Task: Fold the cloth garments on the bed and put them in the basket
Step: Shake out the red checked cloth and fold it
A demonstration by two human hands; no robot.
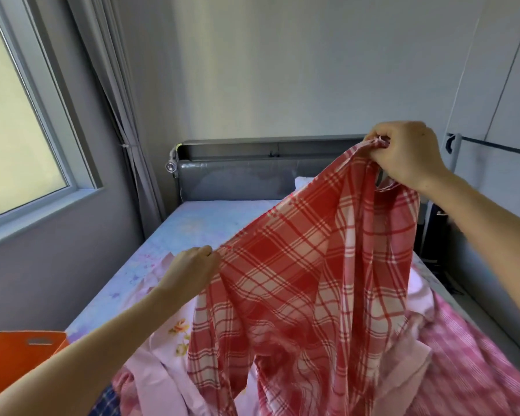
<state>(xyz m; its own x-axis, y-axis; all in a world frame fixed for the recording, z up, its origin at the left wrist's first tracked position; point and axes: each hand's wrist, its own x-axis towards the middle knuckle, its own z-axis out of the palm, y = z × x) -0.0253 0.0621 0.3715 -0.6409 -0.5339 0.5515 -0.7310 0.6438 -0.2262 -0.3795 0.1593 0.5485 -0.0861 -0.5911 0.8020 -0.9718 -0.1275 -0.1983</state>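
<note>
A red and white checked cloth point(306, 265) hangs spread in the air above the bed point(198, 223). My right hand point(406, 154) pinches its top corner high up, near the headboard. My left hand point(189, 270) grips its left edge lower down. The cloth's bottom drapes onto a heap of garments: a pale pink floral one point(165, 352), a pink checked one point(469, 355) at the right, and a blue checked piece point(107, 400) at the lower left. An orange basket point(21, 358) stands at the bed's lower left corner.
A grey padded headboard point(234, 178) with a clip-on lamp point(171, 166) closes the far end. A window point(18, 130) and curtain point(123, 115) lie to the left. A white rail point(493, 145) and dark objects stand right of the bed.
</note>
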